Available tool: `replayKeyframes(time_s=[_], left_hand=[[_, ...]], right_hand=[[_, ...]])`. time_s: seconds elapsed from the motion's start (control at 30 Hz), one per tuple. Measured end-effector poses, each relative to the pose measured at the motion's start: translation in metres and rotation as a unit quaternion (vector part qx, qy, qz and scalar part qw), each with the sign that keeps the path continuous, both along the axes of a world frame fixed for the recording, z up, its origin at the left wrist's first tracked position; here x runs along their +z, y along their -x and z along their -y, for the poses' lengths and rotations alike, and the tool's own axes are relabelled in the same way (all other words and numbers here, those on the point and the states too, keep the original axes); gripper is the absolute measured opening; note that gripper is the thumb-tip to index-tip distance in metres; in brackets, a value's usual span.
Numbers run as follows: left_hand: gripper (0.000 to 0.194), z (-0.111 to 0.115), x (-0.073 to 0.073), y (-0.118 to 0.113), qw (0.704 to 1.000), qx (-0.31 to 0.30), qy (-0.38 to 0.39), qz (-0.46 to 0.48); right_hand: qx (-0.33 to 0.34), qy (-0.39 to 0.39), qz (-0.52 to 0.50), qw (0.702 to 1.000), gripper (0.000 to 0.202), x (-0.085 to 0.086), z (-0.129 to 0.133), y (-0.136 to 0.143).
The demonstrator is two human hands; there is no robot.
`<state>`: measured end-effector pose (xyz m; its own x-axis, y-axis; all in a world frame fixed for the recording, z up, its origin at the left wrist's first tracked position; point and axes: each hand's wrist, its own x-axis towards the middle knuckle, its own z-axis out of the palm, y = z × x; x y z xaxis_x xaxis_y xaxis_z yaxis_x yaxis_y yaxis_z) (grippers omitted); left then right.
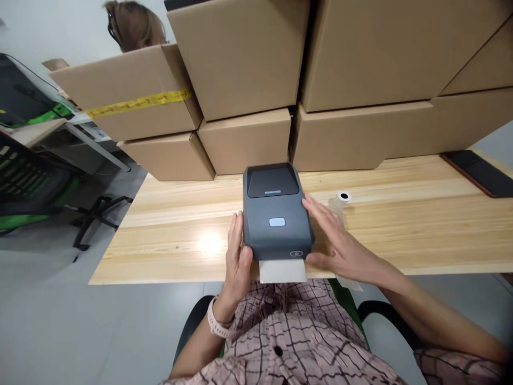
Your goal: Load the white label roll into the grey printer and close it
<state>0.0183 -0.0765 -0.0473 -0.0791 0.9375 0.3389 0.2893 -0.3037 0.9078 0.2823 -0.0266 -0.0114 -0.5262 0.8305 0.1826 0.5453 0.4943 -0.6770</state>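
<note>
A dark grey label printer (pixel 276 208) with a light blue button sits near the table's front edge. From its front slot a white label strip (pixel 282 271) sticks out towards me. My left hand (pixel 237 262) lies along the printer's left side, thumb at the front corner. On the other side, my right hand (pixel 340 246) has its fingertips against the right side and its thumb by the front right corner. Both hands clasp the printer between them. Just beyond the right hand, a small roll (pixel 343 197) trails a pale strip that runs under that hand, past the table edge.
Stacked cardboard boxes (pixel 248 141) form a wall along the back of the wooden table (pixel 168 235). A dark phone (pixel 481 171) lies at the far right. Behind the boxes a person's head (pixel 136 24) shows. An office chair (pixel 36 182) stands at the left.
</note>
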Motion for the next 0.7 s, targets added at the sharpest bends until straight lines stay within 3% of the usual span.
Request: replayKeyframes(time_s=[0.13,0.23,0.4,0.53,0.6,0.7], left_hand=[[0.061,-0.002,-0.007,-0.006,0.999,0.013,-0.029,0.039],[0.063,-0.003,-0.007,-0.01,0.998,0.021,-0.04,0.048],[0.066,-0.024,0.015,-0.005,0.988,-0.009,-0.066,0.141],[0.069,-0.076,0.043,0.015,0.985,0.008,-0.127,0.114],[0.066,-0.104,0.051,0.026,0.985,0.024,-0.132,0.11],[0.07,-0.131,0.049,0.038,0.996,-0.039,-0.017,0.075]], right_hand=[[0.023,0.038,-0.022,0.999,0.112,-0.004,0.006,0.001],[0.038,0.059,-0.036,0.997,0.112,0.003,0.008,0.0],[0.039,0.034,-0.036,0.998,0.113,0.033,-0.005,-0.002],[0.021,-0.059,-0.07,0.996,0.112,0.066,-0.05,0.012],[0.012,-0.117,-0.106,0.987,0.11,0.08,-0.081,0.024],[-0.023,-0.164,-0.163,0.973,0.103,0.095,-0.127,0.041]])
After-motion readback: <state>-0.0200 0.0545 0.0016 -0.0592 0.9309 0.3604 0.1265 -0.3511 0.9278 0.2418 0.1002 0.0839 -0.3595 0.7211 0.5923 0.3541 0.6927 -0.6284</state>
